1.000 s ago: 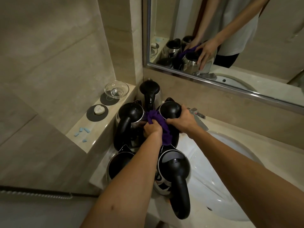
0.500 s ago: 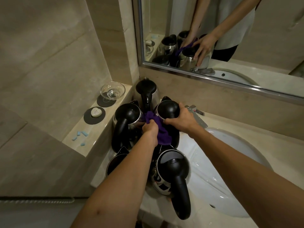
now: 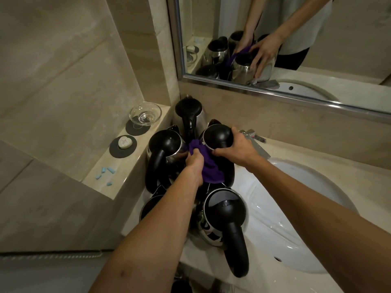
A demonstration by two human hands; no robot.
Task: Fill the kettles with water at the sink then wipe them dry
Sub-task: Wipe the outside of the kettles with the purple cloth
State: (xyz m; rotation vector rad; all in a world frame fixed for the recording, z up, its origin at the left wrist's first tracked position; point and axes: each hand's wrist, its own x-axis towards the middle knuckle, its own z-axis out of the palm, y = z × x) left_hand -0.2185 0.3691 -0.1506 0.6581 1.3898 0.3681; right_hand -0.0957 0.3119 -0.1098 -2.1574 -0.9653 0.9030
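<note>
Beside the sink (image 3: 296,208), on the tabletop (image 3: 296,153), your right hand (image 3: 237,149) holds the kettle (image 3: 218,136) steady, so your left hand (image 3: 195,160), bunched round the purple cloth (image 3: 209,168), can rub it dry.

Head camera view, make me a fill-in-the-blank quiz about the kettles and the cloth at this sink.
1. The left hand grips a cloth coloured ____.
2. The right hand holds a kettle by its black ____.
3. The glass bowl on the ledge sits on a round black ____.
4. The white basin lies to the ____ of the kettles.

Missing words: purple; lid; coaster; right
</note>
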